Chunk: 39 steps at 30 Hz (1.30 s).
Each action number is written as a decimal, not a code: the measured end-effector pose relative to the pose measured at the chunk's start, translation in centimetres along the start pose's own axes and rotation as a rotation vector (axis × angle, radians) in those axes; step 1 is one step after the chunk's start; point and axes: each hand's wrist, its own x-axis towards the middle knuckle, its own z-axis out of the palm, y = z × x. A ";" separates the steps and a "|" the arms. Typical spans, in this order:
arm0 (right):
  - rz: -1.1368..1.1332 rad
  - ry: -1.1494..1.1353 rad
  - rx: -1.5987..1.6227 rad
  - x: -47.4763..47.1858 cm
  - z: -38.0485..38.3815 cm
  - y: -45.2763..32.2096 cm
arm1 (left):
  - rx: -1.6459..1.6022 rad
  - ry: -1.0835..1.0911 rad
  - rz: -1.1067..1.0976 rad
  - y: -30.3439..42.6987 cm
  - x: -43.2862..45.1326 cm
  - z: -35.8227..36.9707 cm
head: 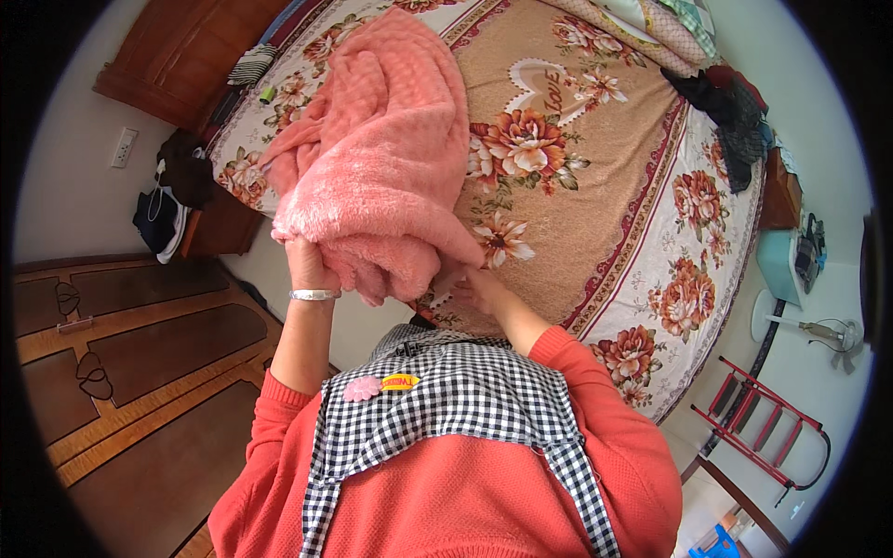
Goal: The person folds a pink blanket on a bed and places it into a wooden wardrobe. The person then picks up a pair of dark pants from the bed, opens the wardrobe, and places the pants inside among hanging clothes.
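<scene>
A fluffy pink blanket [377,160] lies bunched and partly folded on the left part of a bed with a floral bedspread [607,181]. My left hand [311,266] grips the blanket's near left corner, its fingers partly covered by the fabric; a silver bracelet is on that wrist. At the blanket's near right edge is my right hand [480,289], its fingers at the tip of a fold; whether they pinch the fabric is not clear. Between my hands, the near end of the blanket hangs in loose folds above the bed's edge.
Dark clothes [732,125] lie on the bed's right edge. A wooden nightstand [220,227] with dark items stands at left, near a panelled wooden door [174,349]. On the right are a standing fan [837,335] and a red folding stepladder [764,422]. Rolled bedding [642,31] lies at the far end.
</scene>
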 end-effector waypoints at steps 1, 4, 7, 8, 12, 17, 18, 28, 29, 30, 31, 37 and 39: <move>-0.012 -0.136 0.052 -0.4 0.5 -0.6 | 0.024 0.036 0.001 0.3 0.3 -0.2; -0.178 -0.423 0.077 -3.0 1.5 -1.6 | 0.023 0.095 0.003 0.9 0.7 -0.9; 0.020 -0.371 0.349 -5.9 2.4 -3.2 | 0.036 0.057 -0.020 1.3 0.5 -1.3; -0.031 -0.516 0.335 -6.4 3.3 -3.8 | 0.066 0.096 -0.027 1.3 0.3 -1.2; -0.210 -0.556 0.253 -5.4 8.8 -8.2 | 0.171 0.011 -0.093 1.2 -0.7 -0.7; -0.352 -0.431 0.515 -8.0 7.8 -20.1 | 0.242 -0.249 -0.104 4.6 1.2 0.1; -0.702 -0.034 0.381 -9.9 5.4 -23.8 | 0.266 -0.226 -0.080 6.0 2.5 0.5; -1.497 0.786 0.459 -36.1 -25.4 -25.3 | 0.115 -0.328 -0.046 18.8 10.7 2.5; -1.506 0.681 0.628 -37.5 -27.8 -22.3 | 0.211 -0.412 0.007 18.1 10.8 2.8; -1.460 0.717 0.737 -39.1 -30.1 -19.0 | 0.261 -0.499 0.005 16.9 10.7 2.9; -1.546 0.882 0.687 -39.2 -32.2 -15.7 | 0.289 -0.608 0.012 15.5 10.6 2.8; -0.979 1.226 0.769 -32.5 -37.4 10.0 | 0.779 -0.654 -0.669 4.6 6.7 -4.5; -0.661 1.283 0.715 -30.5 -35.8 17.4 | 0.960 -0.650 -0.872 3.1 5.1 -8.6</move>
